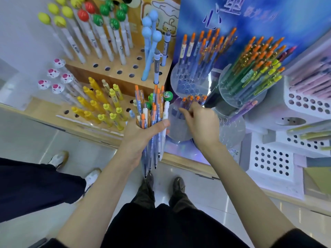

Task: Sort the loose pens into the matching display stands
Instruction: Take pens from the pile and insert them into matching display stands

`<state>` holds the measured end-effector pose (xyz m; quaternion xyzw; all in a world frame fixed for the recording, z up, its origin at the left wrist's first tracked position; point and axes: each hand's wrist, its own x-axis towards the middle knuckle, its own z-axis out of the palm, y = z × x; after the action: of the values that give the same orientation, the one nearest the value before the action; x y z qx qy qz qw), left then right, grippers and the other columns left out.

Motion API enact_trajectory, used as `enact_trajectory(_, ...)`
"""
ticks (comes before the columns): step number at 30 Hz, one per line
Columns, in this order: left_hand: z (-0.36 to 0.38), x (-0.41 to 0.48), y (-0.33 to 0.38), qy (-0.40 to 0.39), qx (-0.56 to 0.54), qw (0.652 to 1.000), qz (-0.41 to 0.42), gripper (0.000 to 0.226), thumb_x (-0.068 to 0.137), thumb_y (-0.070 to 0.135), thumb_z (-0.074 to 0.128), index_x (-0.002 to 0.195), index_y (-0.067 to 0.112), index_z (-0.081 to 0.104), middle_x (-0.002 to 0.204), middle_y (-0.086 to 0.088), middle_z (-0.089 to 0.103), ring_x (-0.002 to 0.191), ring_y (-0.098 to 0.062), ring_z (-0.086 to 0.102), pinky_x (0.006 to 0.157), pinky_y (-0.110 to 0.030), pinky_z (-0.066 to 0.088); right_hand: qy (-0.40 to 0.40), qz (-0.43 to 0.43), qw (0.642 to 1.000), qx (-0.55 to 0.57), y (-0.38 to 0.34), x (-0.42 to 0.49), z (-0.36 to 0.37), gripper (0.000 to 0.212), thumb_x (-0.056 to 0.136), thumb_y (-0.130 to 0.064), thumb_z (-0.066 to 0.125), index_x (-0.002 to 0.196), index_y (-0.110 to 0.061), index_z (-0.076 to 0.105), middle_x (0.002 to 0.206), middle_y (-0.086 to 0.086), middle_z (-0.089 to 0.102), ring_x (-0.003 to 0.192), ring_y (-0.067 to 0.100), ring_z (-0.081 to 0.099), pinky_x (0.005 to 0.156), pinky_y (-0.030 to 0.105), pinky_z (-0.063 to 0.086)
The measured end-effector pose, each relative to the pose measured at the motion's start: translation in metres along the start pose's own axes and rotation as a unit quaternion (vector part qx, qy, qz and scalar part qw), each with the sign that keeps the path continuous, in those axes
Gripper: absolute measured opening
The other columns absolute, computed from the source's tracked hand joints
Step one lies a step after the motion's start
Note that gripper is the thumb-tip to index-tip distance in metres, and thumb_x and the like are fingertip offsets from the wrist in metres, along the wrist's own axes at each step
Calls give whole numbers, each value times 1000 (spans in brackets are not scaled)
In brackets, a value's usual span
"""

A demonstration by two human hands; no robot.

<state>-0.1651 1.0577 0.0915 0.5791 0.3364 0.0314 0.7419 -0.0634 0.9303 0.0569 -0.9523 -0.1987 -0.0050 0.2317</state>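
My left hand [143,135] grips a bundle of loose pens [152,111] upright: mostly blue barrels with orange caps, plus a white pen with a green cartoon head [168,95]. My right hand [198,122] reaches over a low clear round stand [176,129] and pinches one of the orange-capped blue pens [194,99] standing in it. A taller clear stand [180,76] behind holds more orange-capped blue pens. To the right, another round stand [245,90] carries orange, green and yellow pens.
A wooden pegboard stand [114,70] at left holds ball-topped, paw-topped and yellow duck pens with several open holes. White perforated stands [272,158] sit at right. The shelf edge [179,161] runs below my hands. Another person's legs [35,185] stand at left.
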Motion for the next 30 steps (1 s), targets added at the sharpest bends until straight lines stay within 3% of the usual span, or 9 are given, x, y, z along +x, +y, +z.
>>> enact_trajectory(2,2,-1,-1,-10,5,1000,4,27,75,8,76,100,14,69,83,4,75,85,-18,71,84,-32,55,9,37,987,154,-1,-11,-13,32,93,-31,58,71,-10,52,66,12,64,61,30,53,57,36,36)
enact_trajectory(6,12,-6,-4,-39,29,999,14,25,74,5,77,97,12,69,85,4,75,85,-14,71,74,-19,54,-75,114,868,478,-14,-15,-40,12,89,-29,65,94,-18,64,86,-9,64,78,2,59,73,19,47)
enact_trajectory(9,22,-14,-7,-61,40,997,22,23,75,1,75,90,16,68,77,7,74,76,-10,71,68,-16,52,-158,109,845,498,-16,-7,-53,10,85,-19,69,93,-18,63,86,-5,64,77,1,59,68,15,44)
enact_trajectory(12,29,-18,-11,-63,53,996,20,19,75,0,75,84,15,67,69,3,72,68,-12,69,65,-19,53,-167,118,842,499,-11,-7,-59,6,85,-10,67,89,-12,62,79,-4,64,74,6,58,70,24,44)
enact_trajectory(15,35,-20,-15,-68,74,995,21,17,76,1,75,87,11,67,68,0,71,67,-16,69,65,-20,54,-145,107,843,507,-3,-12,-60,5,87,-7,64,85,-12,65,78,-7,63,78,11,56,73,31,46)
enact_trajectory(18,42,-23,-18,-73,72,995,9,16,75,0,75,83,10,65,64,2,70,64,-14,68,61,-18,52,-122,116,832,528,0,-17,-62,14,88,-8,63,77,-17,67,72,-14,62,75,8,54,67,21,45)
enact_trajectory(24,49,-30,-22,-82,50,995,3,22,72,-2,76,81,16,66,66,2,71,63,-14,68,65,-22,56,-120,184,760,612,10,-16,-65,12,88,-5,61,80,-9,68,70,-5,64,68,7,58,64,17,45)
enact_trajectory(28,53,-30,-23,-100,54,994,-7,20,73,-1,75,82,15,68,68,3,72,64,-11,68,63,-19,54,-52,189,753,629,15,-13,-63,15,93,-6,56,81,-6,64,79,6,64,67,14,57,58,18,46)
enact_trajectory(30,55,-34,-28,-106,58,993,-16,20,74,-4,74,80,14,67,65,5,71,61,-6,67,60,-15,50,4,159,776,611,20,-5,-69,16,97,-11,52,82,-11,59,80,4,67,68,17,62,58,21,48)
